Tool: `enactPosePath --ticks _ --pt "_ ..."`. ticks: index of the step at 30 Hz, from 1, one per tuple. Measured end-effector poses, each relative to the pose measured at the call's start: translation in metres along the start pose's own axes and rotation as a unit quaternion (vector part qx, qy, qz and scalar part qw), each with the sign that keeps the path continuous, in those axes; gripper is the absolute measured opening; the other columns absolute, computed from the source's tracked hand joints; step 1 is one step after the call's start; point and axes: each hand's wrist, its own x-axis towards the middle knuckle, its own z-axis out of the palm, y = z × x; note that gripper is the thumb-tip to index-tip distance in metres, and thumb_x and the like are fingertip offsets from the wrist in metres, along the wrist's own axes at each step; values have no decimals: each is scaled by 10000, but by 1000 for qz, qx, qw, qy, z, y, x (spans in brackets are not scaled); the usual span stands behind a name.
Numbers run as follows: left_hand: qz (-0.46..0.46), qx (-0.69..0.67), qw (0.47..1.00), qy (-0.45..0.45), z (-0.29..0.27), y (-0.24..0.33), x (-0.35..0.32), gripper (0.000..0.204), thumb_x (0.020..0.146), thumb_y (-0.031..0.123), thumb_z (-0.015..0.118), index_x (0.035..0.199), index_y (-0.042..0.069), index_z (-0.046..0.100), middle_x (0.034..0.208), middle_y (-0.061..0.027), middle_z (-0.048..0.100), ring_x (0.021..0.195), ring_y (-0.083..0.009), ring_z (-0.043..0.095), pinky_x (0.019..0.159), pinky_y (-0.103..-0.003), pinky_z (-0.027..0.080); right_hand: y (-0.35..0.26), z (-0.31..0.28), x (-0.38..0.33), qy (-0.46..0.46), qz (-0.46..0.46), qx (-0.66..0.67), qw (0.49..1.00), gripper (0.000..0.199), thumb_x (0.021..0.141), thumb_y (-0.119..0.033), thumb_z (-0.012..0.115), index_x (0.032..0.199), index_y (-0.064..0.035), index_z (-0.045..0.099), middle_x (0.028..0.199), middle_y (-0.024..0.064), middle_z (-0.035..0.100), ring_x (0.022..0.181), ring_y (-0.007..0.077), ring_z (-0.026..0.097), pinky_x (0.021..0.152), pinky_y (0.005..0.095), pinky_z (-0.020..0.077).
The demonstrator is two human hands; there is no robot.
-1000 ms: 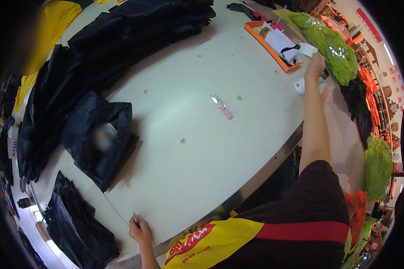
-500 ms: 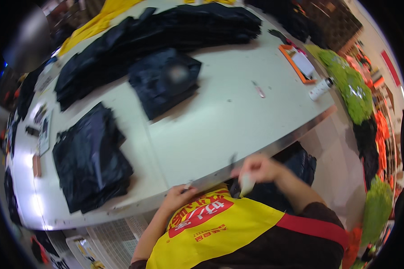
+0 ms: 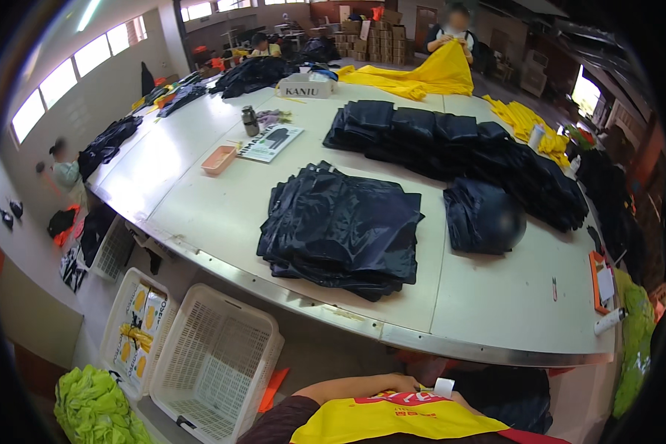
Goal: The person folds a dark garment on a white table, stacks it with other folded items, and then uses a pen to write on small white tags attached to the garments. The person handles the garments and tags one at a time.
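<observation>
**Small white roll held low, out of sight of the bench**

I could drop the little white roll (image 3: pixel 444 386). It sits right at my chest, below the near edge of the bench (image 3: pixel 496 311), and I can only see the top of it. If my fingers slip, it would fall to the floor near the white baskets (image 3: pixel 214 362), and I might not see where it goes.

I could also bump the near pile of black bags (image 3: pixel 344 229) if I lean in fast. That pile lies close to the near edge, so a push could slide some bags off.

My arm (image 3: pixel 348 386) is bent across my body, low and close to my yellow shirt (image 3: pixel 392 420). My hand (image 3: pixel 411 382) is near the middle, just left of the white roll. I cannot tell if my grip is closed on the roll or only touching it, because my shirt hides most of my fingers. I can see only one arm, and I cannot tell which hand this is. The other hand is not in view.

A second white roll (image 3: pixel 609 321) lies on the bench at the far right, next to an orange tray (image 3: pixel 598 281).
</observation>
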Motion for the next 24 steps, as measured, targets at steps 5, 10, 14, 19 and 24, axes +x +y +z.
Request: enactPosePath --ticks 5,10,14,19,24 --pt "32 48 995 82 -17 17 -31 441 735 442 611 977 78 673 911 -184 661 852 -318 635 747 -413 493 -19 6 39 -16 -9 -83 996 362 924 -282 509 1153 -9 574 1126 96 604 1040 157 550 900 299 413" --pt "-30 122 965 232 -36 47 -43 290 729 333 593 830 75 679 820 -159 660 772 -327 646 677 -444 518 -26 2 61 -41 -11 -125 991 347 926 -277 508 1145 -15 571 1103 94 607 1006 151 555 872 293 423" --pt "4 111 941 320 -37 55 -42 259 753 272 573 772 26 650 805 -178 638 780 -351 632 705 -461 508 -21 -8 61 -49 2 -133 990 335 928 -273 508 1138 -19 569 1084 92 609 978 146 559 850 288 431" --pt "-41 124 948 289 -24 43 -37 242 737 280 565 794 70 672 799 -159 644 769 -329 642 681 -450 522 -1 -12 59 -76 13 -137 988 321 931 -269 507 1130 -25 567 1061 90 612 943 140 564 823 281 441" --pt "-54 108 946 301 -22 41 -32 245 733 302 572 778 84 675 795 -147 647 747 -328 639 667 -447 524 5 -19 57 -84 26 -130 988 306 934 -264 506 1122 -30 564 1038 88 614 909 134 569 795 275 450"
